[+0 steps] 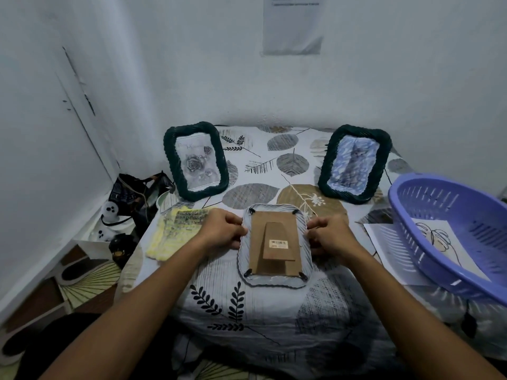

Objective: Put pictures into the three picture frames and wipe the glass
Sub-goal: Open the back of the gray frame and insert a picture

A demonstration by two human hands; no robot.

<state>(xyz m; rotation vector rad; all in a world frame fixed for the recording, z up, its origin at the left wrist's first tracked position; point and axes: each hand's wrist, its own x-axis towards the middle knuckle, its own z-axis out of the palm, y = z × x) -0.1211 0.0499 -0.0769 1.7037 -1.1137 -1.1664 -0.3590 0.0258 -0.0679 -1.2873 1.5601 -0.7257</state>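
Note:
A white picture frame [274,246] lies face down in the middle of the table, its brown cardboard back and folded stand facing up. My left hand [222,231] grips its left edge and my right hand [329,237] grips its right edge. Two dark green frames stand upright at the back: the left one [195,161] holds a grey rose picture, the right one [354,163] holds a blue picture. A yellow cloth [177,231] lies flat left of my left hand.
A purple plastic basket [450,231] sits at the right edge, over a loose printed sheet [384,237]. The table [247,305] has a leaf-patterned cover. Bags and clutter [131,204] fill the floor corner at the left. White walls close in behind.

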